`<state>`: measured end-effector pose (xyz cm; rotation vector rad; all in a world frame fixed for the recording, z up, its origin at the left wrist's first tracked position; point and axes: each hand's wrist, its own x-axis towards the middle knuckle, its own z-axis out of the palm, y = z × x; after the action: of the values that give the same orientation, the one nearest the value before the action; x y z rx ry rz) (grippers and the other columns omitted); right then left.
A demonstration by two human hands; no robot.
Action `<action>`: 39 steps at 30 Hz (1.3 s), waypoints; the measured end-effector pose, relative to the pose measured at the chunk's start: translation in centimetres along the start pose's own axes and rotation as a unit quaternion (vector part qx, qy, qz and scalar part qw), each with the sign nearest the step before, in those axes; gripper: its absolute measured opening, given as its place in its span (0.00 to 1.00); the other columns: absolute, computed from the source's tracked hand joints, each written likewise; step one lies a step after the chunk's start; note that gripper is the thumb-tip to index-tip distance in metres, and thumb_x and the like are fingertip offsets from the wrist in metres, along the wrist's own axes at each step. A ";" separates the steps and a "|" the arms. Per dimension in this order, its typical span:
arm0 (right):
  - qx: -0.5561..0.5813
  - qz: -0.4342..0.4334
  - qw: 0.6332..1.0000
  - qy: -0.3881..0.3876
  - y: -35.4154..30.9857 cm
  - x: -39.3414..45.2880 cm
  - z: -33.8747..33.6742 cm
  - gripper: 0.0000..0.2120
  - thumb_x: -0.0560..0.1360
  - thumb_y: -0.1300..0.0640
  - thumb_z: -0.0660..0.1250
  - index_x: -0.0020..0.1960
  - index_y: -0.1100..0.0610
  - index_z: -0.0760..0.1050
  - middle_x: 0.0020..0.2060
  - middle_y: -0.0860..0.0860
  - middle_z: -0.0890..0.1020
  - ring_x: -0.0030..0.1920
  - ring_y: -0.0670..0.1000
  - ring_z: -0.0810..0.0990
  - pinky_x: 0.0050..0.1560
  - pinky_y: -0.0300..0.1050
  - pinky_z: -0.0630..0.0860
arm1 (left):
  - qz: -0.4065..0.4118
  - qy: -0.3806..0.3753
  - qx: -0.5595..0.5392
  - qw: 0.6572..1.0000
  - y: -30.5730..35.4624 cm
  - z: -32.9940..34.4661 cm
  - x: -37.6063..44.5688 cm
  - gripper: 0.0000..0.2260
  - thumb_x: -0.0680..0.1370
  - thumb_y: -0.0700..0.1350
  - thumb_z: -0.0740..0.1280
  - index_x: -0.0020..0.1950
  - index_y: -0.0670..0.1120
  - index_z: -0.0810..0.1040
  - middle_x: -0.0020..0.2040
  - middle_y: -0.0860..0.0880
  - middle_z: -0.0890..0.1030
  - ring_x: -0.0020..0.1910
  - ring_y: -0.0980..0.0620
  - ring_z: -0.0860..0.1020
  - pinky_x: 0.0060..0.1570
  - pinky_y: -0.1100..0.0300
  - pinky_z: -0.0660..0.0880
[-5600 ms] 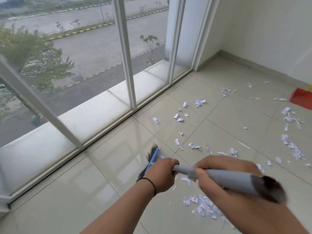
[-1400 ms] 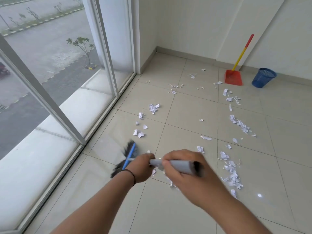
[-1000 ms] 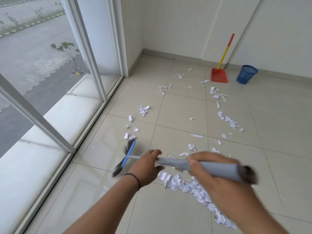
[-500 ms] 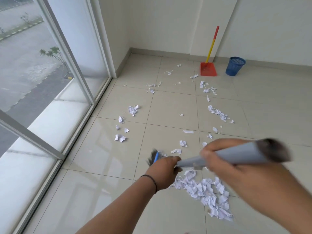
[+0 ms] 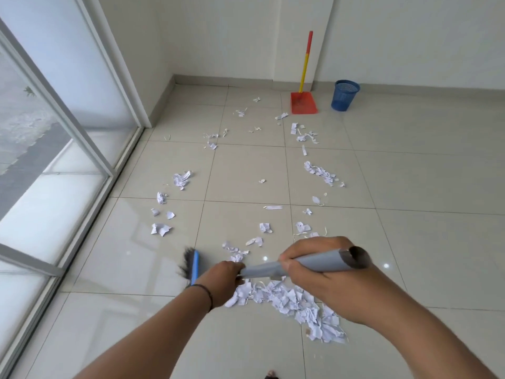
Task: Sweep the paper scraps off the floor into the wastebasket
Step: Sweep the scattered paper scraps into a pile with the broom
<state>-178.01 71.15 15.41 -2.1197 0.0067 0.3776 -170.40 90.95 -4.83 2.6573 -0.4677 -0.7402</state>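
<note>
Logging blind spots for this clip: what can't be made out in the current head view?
- Broom shaft between handle and head: hidden behind the left hand.
- Bristles: blurred; floor contact unclear.
- Pile of scraps: partly covered by the right hand.
- Wastebasket: too far away to see its contents.
- Dark object: cut off by the bottom edge.

Big glass window (image 5: 41, 149) w/ white frame (image 5: 90, 138) runs along left side; pavement outside seen thru it. White wall (image 5: 410, 36) at back w/ grey baseboard (image 5: 224, 79) along bottom. Floor (image 5: 423, 228) is glossy beige tile w/ dark grout lines, small light glints on it. Black wristband (image 5: 209, 295) on one wrist. Dark bit at bottom edge, can't tell what.
</note>
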 end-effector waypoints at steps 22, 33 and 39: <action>0.040 -0.026 0.991 0.125 3.6 -4.5 -3.3 0.05 0.73 0.57 0.68 0.39 0.52 0.79 0.28 0.46 0.78 0.25 0.41 0.71 0.27 0.32 0.66 | 0.050 -0.035 0.002 0.998 8.9 1.2 3.6 0.06 0.78 0.40 0.60 0.50 0.44 0.76 0.48 0.45 0.81 0.50 0.43 0.78 0.49 0.55 0.73; -0.026 -0.053 0.962 0.268 2.4 -8.0 -12.8 0.19 0.65 0.31 0.67 0.45 0.44 0.80 0.34 0.46 0.85 0.29 0.46 0.84 0.30 0.42 0.78 | 0.221 0.046 -0.050 0.973 18.0 -0.3 4.0 0.03 0.78 0.44 0.63 0.49 0.46 0.74 0.46 0.48 0.77 0.45 0.47 0.75 0.44 0.58 0.67; 0.076 -0.046 0.959 0.267 4.1 -6.2 -13.9 0.14 0.65 0.42 0.69 0.44 0.50 0.79 0.36 0.50 0.87 0.29 0.52 0.84 0.29 0.39 0.79 | 0.199 0.042 -0.034 0.979 15.7 -0.9 3.0 0.04 0.78 0.46 0.64 0.48 0.47 0.74 0.42 0.46 0.78 0.38 0.50 0.70 0.37 0.59 0.64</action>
<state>-180.81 56.54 20.71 -2.0001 0.2424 -0.2525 -170.96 76.01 0.97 2.4088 -0.8978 -0.5079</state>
